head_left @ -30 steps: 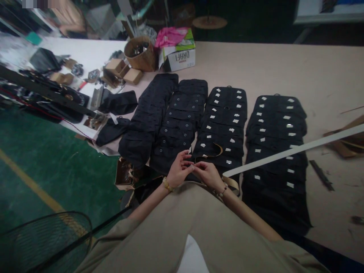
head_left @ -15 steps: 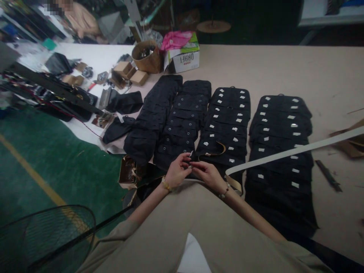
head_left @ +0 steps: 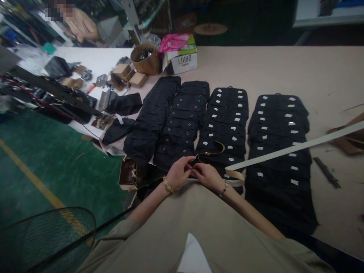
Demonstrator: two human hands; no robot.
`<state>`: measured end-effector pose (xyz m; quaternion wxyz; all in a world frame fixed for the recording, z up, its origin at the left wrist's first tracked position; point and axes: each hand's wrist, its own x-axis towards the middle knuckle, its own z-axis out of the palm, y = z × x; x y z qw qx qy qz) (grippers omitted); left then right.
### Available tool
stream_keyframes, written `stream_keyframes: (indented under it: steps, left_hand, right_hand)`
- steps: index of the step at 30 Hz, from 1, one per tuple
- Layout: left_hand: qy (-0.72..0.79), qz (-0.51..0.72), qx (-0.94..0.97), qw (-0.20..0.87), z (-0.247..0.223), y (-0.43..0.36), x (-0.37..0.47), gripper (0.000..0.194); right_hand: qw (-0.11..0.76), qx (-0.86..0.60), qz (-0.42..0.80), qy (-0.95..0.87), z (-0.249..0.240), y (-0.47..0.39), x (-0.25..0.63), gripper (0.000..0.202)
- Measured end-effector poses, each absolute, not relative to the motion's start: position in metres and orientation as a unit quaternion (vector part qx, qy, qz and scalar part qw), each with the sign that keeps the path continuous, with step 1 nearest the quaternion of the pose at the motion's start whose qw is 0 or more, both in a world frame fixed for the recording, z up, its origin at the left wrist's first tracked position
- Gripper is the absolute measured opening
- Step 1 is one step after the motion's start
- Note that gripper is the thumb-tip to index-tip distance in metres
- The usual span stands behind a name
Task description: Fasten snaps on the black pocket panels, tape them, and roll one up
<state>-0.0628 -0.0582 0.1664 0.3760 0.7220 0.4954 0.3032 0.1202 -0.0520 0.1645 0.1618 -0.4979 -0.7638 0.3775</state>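
My left hand (head_left: 178,173) and my right hand (head_left: 209,176) meet at the near end of a column of black fabric pieces (head_left: 223,129), fingers closed in pinches. Fingertips nearly touch; what lies between them is too small and hidden to make out. Just beyond them a tan strip (head_left: 221,146) curls up over the black fabric. From the right, a long white strip (head_left: 284,151) runs in, folding to its tan side beside my right wrist. Small white patches (head_left: 233,128) sit in two rows on this column.
Another patched black column (head_left: 277,125) lies to the right, and one with metal eyelets (head_left: 182,113) to the left. A dark flat bar (head_left: 326,172) rests at right. Small cartons (head_left: 138,79), a round basket (head_left: 145,58) and a printed box (head_left: 182,62) stand at the back; a person (head_left: 82,26) sits beyond.
The small white bit that showed at my left fingertips is no longer visible. My left fingers have curled in over the fingertips of my right hand. The view has shifted slightly.
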Motion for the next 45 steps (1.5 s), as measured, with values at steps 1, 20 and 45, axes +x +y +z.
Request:
stream_keyframes:
  steps: [1,20,45]
  left_hand:
    - [0.492,0.288,0.734,0.369,0.166,-0.057,-0.063,0.055]
    - [0.701,0.477,0.322,0.420,0.023,0.041,-0.069,0.046]
    - [0.816,0.330,0.351,0.320,0.012,0.065,-0.178,0.005]
  right_hand:
    - [0.155,-0.503,0.374,-0.763,0.164,-0.052,0.120,0.021]
    - [0.377,-0.561,0.650,-0.348,0.092,-0.032,0.132,0.029]
    - [0.406,-0.571,0.661,-0.271,0.113,-0.040,0.119,0.038]
